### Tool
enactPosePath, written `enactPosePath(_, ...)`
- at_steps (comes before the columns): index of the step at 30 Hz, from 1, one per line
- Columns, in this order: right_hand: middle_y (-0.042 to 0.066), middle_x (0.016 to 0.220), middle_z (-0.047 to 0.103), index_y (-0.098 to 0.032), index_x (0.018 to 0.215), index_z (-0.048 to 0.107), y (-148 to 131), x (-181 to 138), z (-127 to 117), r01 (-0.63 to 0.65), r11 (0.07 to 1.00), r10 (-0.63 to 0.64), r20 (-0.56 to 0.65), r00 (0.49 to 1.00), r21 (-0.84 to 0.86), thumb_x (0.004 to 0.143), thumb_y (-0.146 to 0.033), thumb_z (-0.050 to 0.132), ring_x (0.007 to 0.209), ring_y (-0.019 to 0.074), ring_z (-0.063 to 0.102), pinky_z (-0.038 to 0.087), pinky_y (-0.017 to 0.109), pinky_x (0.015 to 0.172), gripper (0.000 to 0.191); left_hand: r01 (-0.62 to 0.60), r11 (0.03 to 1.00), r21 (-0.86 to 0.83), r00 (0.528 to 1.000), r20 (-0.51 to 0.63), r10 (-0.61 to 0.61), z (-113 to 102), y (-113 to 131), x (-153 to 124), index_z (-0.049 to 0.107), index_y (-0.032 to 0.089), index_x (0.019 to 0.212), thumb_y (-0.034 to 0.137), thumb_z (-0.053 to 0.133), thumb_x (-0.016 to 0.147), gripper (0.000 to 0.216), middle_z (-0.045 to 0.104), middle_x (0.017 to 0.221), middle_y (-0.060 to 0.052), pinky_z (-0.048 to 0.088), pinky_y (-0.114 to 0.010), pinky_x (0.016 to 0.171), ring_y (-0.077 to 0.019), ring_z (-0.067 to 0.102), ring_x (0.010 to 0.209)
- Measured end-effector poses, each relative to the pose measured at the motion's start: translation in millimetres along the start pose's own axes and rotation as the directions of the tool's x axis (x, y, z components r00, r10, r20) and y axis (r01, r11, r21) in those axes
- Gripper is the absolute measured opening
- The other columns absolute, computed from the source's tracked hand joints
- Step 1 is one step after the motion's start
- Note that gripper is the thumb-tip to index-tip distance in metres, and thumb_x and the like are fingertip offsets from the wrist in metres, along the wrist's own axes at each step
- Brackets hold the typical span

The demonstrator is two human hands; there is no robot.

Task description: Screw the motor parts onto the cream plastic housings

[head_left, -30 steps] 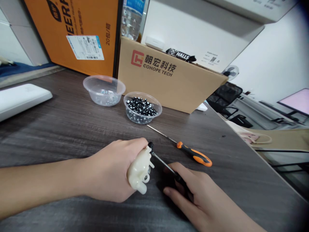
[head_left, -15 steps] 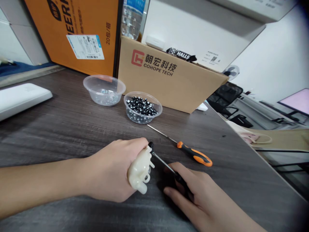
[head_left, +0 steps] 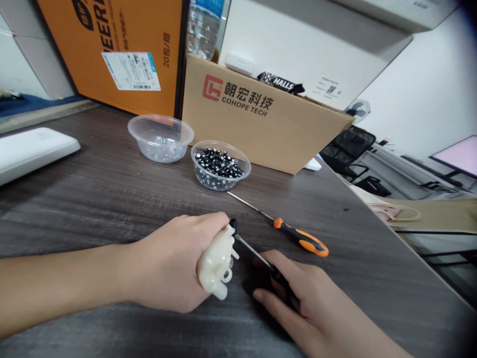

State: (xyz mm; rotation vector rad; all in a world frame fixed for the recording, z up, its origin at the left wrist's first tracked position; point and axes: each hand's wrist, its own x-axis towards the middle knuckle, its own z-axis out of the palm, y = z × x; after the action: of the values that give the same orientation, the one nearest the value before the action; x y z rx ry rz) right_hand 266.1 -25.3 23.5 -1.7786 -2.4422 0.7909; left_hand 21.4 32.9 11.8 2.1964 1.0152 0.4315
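Observation:
My left hand (head_left: pixel 173 266) is closed around a cream-white plastic part (head_left: pixel 215 259) and rests it on the dark wooden table (head_left: pixel 93 199). My right hand (head_left: pixel 309 303) grips the dark handle of a screwdriver (head_left: pixel 261 259). Its thin shaft runs up-left, and the tip meets a black screw at the top of the plastic part. A second screwdriver (head_left: pixel 298 237) with an orange-and-black handle lies on the table just beyond my right hand.
Two clear plastic bowls stand further back: one (head_left: pixel 220 165) holds several dark screws, the other (head_left: pixel 160 138) a few silvery ones. Behind them are a brown cardboard box (head_left: pixel 261 124) and an orange carton (head_left: pixel 119 49). A white flat device (head_left: pixel 33 151) lies at left.

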Motion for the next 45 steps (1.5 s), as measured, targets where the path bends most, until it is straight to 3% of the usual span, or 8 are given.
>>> enactPosePath(45,-0.003,0.089,0.07,-0.028,0.101,0.055,-3.9,0.0,-0.9,-0.005,1.0,0.005,0.01,1.0,0.008,0.1,-0.024,0.056,0.078,0.019,0.066,0.045,0.03,0.066,0.004,-0.013,1.0,0.011,1.0,0.023,0.013,-1.3,-0.1,0.9,0.04,0.026,0.08,0.022,0.069,0.066,0.032,0.057,0.077,0.006,0.033,-0.028,0.053,-0.0145,0.05,0.06)
